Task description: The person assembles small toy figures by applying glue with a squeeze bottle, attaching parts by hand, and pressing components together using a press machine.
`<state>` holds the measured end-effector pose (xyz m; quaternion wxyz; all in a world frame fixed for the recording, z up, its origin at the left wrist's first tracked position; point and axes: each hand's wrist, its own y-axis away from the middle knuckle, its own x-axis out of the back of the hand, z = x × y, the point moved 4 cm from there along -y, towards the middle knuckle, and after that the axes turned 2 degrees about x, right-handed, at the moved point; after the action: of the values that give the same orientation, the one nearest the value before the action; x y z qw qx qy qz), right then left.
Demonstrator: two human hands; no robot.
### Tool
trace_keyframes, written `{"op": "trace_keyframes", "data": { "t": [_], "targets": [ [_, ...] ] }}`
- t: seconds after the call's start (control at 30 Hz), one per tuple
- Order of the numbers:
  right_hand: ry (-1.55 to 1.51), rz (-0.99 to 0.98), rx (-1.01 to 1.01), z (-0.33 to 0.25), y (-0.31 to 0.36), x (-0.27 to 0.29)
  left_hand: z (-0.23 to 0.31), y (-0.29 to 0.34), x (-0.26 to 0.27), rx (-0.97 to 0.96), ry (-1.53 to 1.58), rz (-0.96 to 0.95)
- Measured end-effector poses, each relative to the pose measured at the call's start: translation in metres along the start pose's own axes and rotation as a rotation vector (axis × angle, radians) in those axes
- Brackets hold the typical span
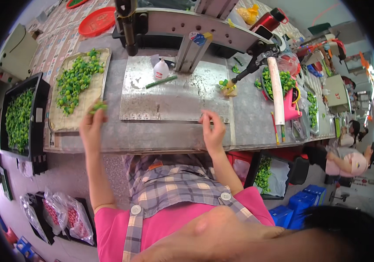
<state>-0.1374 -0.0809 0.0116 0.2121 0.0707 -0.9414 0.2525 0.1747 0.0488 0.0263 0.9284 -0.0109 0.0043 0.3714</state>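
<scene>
My left hand (92, 124) is closed on a small green piece (101, 106) at the right edge of a cloth-lined tray (56, 120). On that tray lies a loose heap of small green and yellow-green round pieces (78, 81). My right hand (213, 131) is by the front edge of a scuffed metal plate (161, 105), its fingers pinched together; what they hold, if anything, is too small to make out. Standing on the plate is a white squeeze bottle (161, 70), with a dark green ridged strip (161, 82) lying in front of it.
A metal machine frame (165, 22) spans the table's back. Its jointed black arm (252, 65) reaches down to a small yellowish block (229, 89). At right stand a full bowl (263, 83) and a white tube (276, 94). A black crate (38, 126) flanks the table's left.
</scene>
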Motion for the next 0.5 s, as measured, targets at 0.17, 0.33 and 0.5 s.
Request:
{"op": "trace_keyframes", "data": {
  "t": [0.17,0.33,0.5],
  "targets": [
    [-0.174,-0.139,0.049,-0.012,-0.074,-0.036,-0.006,0.033,-0.081,0.131,0.274,-0.219],
    [-0.096,-0.220,0.160,0.000,-0.104,-0.107,-0.015,0.044,-0.117,0.351,0.494,-0.367],
    [0.086,-0.219,0.123,0.001,-0.113,-0.125,-0.016,0.043,-0.123,0.486,0.612,-0.422]
  ]
}}
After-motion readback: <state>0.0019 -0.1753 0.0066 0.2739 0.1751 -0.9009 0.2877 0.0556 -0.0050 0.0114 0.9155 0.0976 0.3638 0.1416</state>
